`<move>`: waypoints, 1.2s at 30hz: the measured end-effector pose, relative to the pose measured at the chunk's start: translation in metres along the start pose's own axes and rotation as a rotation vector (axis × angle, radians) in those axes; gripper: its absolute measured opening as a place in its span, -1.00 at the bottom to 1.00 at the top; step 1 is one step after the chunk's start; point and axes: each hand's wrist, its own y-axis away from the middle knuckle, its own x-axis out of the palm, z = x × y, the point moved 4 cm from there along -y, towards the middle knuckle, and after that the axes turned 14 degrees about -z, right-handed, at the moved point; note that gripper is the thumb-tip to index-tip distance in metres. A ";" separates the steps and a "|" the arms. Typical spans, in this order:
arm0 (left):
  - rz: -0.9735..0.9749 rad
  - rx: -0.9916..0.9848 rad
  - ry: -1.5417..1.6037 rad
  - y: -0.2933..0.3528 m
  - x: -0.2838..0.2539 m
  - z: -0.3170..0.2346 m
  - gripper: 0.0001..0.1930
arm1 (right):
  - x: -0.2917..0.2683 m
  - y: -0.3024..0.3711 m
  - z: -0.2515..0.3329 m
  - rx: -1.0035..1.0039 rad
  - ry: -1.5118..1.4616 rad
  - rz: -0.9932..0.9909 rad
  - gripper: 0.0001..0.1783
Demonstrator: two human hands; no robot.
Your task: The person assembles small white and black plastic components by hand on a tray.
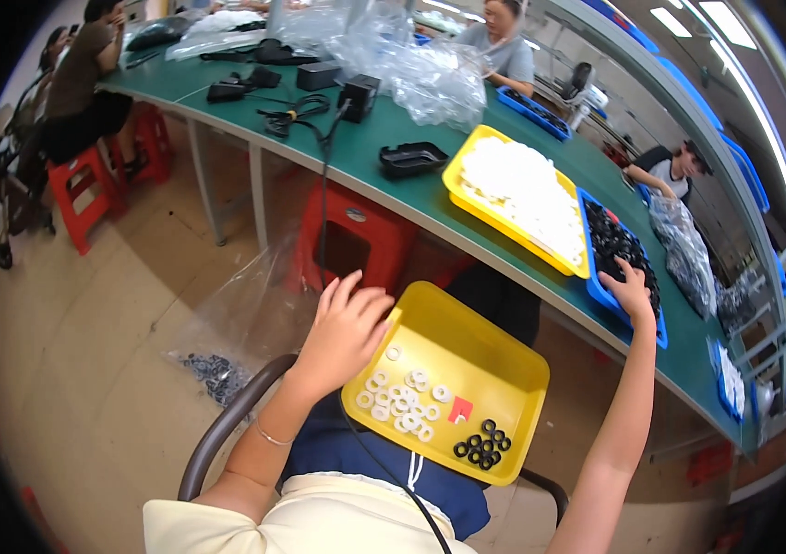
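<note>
A yellow tray [480,332] rests on my lap with white rings [402,402] spread over its left side. A cluster of black rings [483,445] lies at its lower right, and a small red piece [461,410] sits between the two groups. My left hand [347,328] hovers at the tray's left rim, fingers apart and loosely bent, holding nothing visible. On the table, my right hand [629,292] reaches into a blue tray [601,294] of small black parts [619,242]. Its fingers are spread and touch the parts; nothing shows gripped between them.
Another yellow tray [468,205], heaped with white pieces, stands against the blue one on the green table [379,138]. Left of it are a black plastic shell [411,158] and a black cable [324,175] hanging over the edge. A red stool [351,235] stands underneath. Co-workers sit across.
</note>
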 end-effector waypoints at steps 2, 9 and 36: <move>-0.368 -0.261 0.211 -0.005 -0.004 0.024 -0.74 | -0.010 0.010 0.015 0.041 0.184 -0.141 -0.35; -0.546 -0.819 0.475 0.011 0.017 0.101 -0.73 | -0.025 0.229 0.175 -1.295 -0.487 -0.232 -0.57; -0.283 -0.700 1.610 -0.075 -0.032 0.066 -0.69 | 0.013 0.270 0.188 -1.045 -0.863 -0.574 -0.78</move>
